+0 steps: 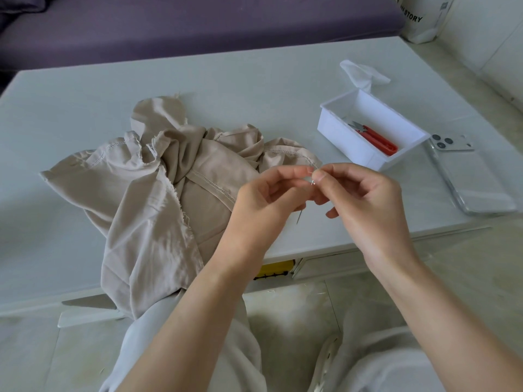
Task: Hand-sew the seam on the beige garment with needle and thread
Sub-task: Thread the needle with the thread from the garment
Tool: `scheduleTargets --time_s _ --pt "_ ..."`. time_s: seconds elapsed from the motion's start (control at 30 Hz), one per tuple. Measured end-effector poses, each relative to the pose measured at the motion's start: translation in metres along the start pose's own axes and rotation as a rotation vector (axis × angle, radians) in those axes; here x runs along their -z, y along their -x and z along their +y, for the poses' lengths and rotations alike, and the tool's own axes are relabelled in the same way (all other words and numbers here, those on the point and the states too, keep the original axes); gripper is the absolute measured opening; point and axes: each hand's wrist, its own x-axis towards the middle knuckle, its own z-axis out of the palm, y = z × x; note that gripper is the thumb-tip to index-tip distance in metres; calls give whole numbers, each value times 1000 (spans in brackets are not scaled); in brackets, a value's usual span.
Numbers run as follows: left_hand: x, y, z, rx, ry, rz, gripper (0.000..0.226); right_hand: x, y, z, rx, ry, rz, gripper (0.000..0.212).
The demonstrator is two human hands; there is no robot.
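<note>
We find the garment (147, 199) on the left half of the worktop (254, 80), its near end hanging over the front edge. The box (339, 131) stands to the right of the garment, with the snips (376, 138) inside it. A tissue (362, 73) lies just behind the box, and a phone (475, 179) just to its right. Both hands meet above the garment's right edge, left hand (263, 199) beside right hand (365, 199). The needle (299, 217) points down below the left fingers, and the thread (312, 181) sits between the fingertips. A sofa (198, 21) runs behind the worktop, and a bag (421, 21) stands past its far right corner.
</note>
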Motion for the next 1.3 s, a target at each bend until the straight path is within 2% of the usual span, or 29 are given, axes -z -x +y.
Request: scheduleTargets --time_s 0.1,0.3,0.6,0.77,0.93,1.03,1.1,1.2,1.3 --pt "0 -1 -1 -8 33 41 8 -1 1 1 -5 9 -42 17" --pt "0 0 -3 -30 6 83 10 0 1 3 -21 -1 -73 16" --pt "1 -3 -9 -58 -163 90 23 -3 0 7 -32 18 -136 17" --pt "3 -7 -7 -50 -216 163 22 -3 -1 10 -38 25 -170 16" --pt "8 -7 -4 -17 -90 223 26 -1 -3 14 -25 47 -184 14" --pt "10 -9 1 18 171 154 26 1 -6 15 -25 86 -199 13" --pt "10 -9 4 27 250 112 26 2 -8 17 -12 111 -202 13" --pt "10 -8 4 18 236 88 23 2 -10 20 35 157 -218 13" --pt "11 -8 1 9 83 100 21 4 -12 24 57 181 -239 13"
